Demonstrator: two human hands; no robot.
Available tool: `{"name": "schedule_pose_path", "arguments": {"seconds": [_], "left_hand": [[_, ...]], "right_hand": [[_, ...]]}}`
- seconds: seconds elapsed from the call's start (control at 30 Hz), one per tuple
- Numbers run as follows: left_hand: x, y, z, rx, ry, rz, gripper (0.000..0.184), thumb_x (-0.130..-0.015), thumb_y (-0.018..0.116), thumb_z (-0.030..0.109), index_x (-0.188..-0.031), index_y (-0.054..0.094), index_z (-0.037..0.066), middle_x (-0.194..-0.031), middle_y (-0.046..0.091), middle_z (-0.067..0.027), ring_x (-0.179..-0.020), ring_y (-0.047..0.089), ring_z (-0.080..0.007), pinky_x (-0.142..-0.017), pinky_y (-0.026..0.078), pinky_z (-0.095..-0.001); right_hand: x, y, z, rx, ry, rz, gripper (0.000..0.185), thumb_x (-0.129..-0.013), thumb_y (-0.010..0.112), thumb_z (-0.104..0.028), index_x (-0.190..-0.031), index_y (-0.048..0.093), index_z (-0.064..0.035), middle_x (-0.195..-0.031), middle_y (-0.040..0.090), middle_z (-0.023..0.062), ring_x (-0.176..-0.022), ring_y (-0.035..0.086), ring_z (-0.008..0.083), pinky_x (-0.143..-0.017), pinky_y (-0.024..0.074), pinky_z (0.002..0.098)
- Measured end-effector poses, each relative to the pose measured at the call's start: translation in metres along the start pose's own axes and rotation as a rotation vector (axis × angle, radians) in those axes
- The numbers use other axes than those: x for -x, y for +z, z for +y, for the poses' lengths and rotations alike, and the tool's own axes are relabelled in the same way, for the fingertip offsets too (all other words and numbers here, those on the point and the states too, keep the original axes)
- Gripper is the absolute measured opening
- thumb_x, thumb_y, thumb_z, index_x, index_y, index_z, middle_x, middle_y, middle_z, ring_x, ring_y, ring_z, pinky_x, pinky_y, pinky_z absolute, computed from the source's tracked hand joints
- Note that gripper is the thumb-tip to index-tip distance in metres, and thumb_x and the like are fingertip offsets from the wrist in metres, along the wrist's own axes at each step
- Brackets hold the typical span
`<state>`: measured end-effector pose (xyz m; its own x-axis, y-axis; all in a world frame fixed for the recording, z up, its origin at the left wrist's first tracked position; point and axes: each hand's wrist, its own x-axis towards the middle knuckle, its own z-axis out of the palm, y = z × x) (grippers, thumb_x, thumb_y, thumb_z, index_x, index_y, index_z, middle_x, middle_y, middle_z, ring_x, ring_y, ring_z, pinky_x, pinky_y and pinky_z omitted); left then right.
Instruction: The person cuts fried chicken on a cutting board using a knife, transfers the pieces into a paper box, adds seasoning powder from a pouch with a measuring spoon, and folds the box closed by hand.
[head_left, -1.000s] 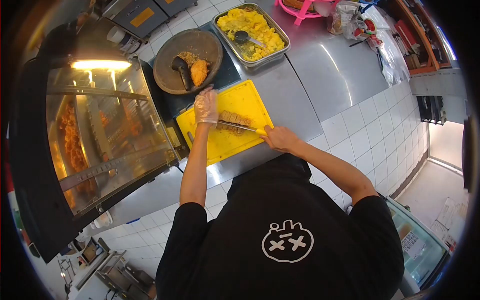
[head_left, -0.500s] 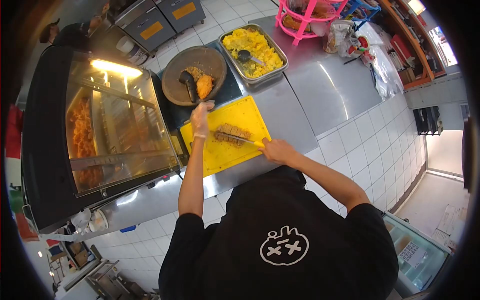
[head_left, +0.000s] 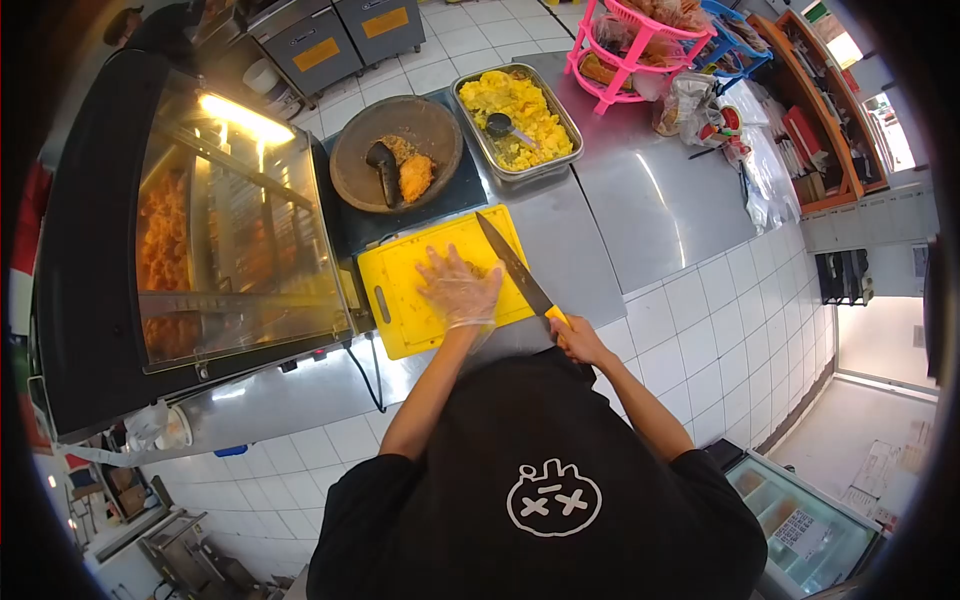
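A stainless-steel counter (head_left: 650,205) runs from the lower left up to the upper right of the frame. A glass-fronted food warmer (head_left: 235,235) fills the left side, lit by a bright tube near its top, with orange-brown fried pieces behind the glass. The person's black T-shirt (head_left: 540,425), with a white cartoon head printed on it, takes up the lower middle.

A yellow cutting board (head_left: 405,315) lies aslant at the centre of the frame. Above it a wide stone mortar (head_left: 350,150) sits on a dark mat (head_left: 350,228); to the mortar's right stands a rectangular steel pan (head_left: 540,173) heaped with yellow food. A pink tiered rack (head_left: 622,75) is at the upper right.

The kitchen knife (head_left: 520,268) slants along the board's right part, tip toward the upper left; whether its blade touches the board cannot be told. The left hand (head_left: 462,288), in a clear plastic glove, is spread palm down over the board, mostly hiding what is beneath. The bare right hand (head_left: 578,338) is closed around the knife's yellow handle, right of centre.

Inside the mortar are a black pestle (head_left: 385,172), an orange fried piece (head_left: 416,178) and brown crumbs (head_left: 400,148).
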<state>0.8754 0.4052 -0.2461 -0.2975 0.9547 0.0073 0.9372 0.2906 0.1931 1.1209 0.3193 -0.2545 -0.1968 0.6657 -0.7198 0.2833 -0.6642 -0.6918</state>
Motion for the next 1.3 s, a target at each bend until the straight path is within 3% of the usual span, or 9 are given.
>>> {"name": "schedule_pose_path", "arguments": {"seconds": [0.07, 0.37, 0.6, 0.83, 0.9, 1.0, 1.1, 1.23, 1.3], "left_hand": [[-0.008, -0.014, 0.021, -0.047, -0.007, -0.119, 0.091, -0.093, 0.049, 0.072, -0.159, 0.042, 0.009, -0.170, 0.023, -0.0208, -0.153, 0.019, -0.0539, -0.120, 0.010, -0.0713], [-0.026, 0.041, -0.062, 0.001, 0.328, -0.004, 0.068, -0.096, 0.051, 0.045, -0.151, 0.052, 0.005, -0.158, 0.045, -0.0209, -0.143, 0.037, -0.0494, -0.121, 0.020, -0.0645], [-0.026, 0.003, -0.120, 0.049, 0.520, 0.037, 0.053, -0.092, 0.062, 0.036, -0.134, 0.064, 0.003, -0.146, 0.053, -0.0221, -0.137, 0.044, -0.0464, -0.116, 0.032, -0.0625], [-0.130, -0.054, -0.060, 0.235, 0.543, 0.238, 0.055, -0.089, 0.070, 0.039, -0.130, 0.066, 0.003, -0.146, 0.055, -0.0206, -0.138, 0.048, -0.0409, -0.114, 0.038, -0.0546], [-0.162, -0.108, -0.031, 0.022, 0.379, -0.065, 0.052, -0.086, 0.073, 0.036, -0.127, 0.067, 0.003, -0.144, 0.057, -0.0198, -0.135, 0.052, -0.0401, -0.111, 0.042, -0.0515], [-0.200, -0.108, -0.024, -0.218, 0.395, -0.222, 0.044, -0.085, 0.074, 0.032, -0.119, 0.071, 0.004, -0.131, 0.066, -0.0219, -0.121, 0.064, -0.0392, -0.102, 0.051, -0.0486], [-0.223, -0.100, -0.034, -0.055, 0.491, -0.243, 0.039, -0.087, 0.071, 0.031, -0.114, 0.074, 0.003, -0.116, 0.071, -0.0253, -0.105, 0.071, -0.0406, -0.092, 0.057, -0.0475], [-0.218, -0.104, -0.041, 0.309, 0.316, -0.099, 0.038, -0.088, 0.069, 0.029, -0.117, 0.074, 0.005, -0.106, 0.072, -0.0281, -0.101, 0.071, -0.0417, -0.090, 0.057, -0.0481], [-0.187, -0.103, -0.042, 0.365, 0.492, 0.045, 0.037, -0.090, 0.064, 0.023, -0.123, 0.068, 0.006, -0.103, 0.073, -0.0243, -0.090, 0.071, -0.0417, -0.082, 0.058, -0.0487]], "right_hand": [[-0.003, 0.010, -0.001, -0.106, 0.022, -0.025, 0.040, -0.108, 0.051, -0.047, -0.094, 0.056, -0.0099, -0.062, 0.044, -0.0026, -0.043, 0.039, 0.0061, -0.037, 0.0343, 0.0266], [-0.021, 0.042, -0.009, -0.163, 0.035, -0.166, 0.041, -0.108, 0.051, -0.049, -0.097, 0.054, -0.0093, -0.062, 0.044, -0.0018, -0.043, 0.041, 0.0090, -0.038, 0.0368, 0.0291], [-0.020, 0.050, -0.032, 0.075, -0.076, -0.171, 0.040, -0.108, 0.052, -0.046, -0.094, 0.056, -0.0086, -0.060, 0.045, -0.0020, -0.042, 0.040, 0.0081, -0.036, 0.0359, 0.0284], [-0.009, 0.007, -0.025, 0.291, -0.225, 0.046, 0.046, -0.107, 0.052, -0.047, -0.092, 0.061, -0.0042, -0.066, 0.054, 0.0022, -0.050, 0.049, 0.0127, -0.044, 0.0422, 0.0324], [-0.002, 0.000, -0.024, 0.282, -0.209, 0.071, 0.048, -0.107, 0.052, -0.047, -0.091, 0.061, -0.0022, -0.067, 0.056, 0.0040, -0.052, 0.052, 0.0147, -0.047, 0.0441, 0.0341], [0.013, 0.004, -0.041, 0.173, -0.164, 0.062, 0.044, -0.107, 0.053, -0.044, -0.095, 0.060, -0.0028, -0.067, 0.054, 0.0025, -0.049, 0.051, 0.0127, -0.043, 0.0433, 0.0315], [0.011, 0.006, -0.035, 0.154, -0.189, 0.094, 0.042, -0.107, 0.053, -0.044, -0.097, 0.059, -0.0039, -0.066, 0.052, 0.0012, -0.047, 0.049, 0.0110, -0.040, 0.0415, 0.0299], [0.015, 0.007, -0.035, 0.008, -0.164, 0.095, 0.039, -0.108, 0.053, -0.042, -0.097, 0.059, -0.0049, -0.065, 0.051, 0.0002, -0.046, 0.047, 0.0095, -0.039, 0.0397, 0.0293], [0.017, 0.004, -0.036, -0.020, -0.157, 0.113, 0.038, -0.108, 0.052, -0.041, -0.097, 0.060, -0.0055, -0.064, 0.050, -0.0002, -0.046, 0.046, 0.0090, -0.039, 0.0387, 0.0290]]}}
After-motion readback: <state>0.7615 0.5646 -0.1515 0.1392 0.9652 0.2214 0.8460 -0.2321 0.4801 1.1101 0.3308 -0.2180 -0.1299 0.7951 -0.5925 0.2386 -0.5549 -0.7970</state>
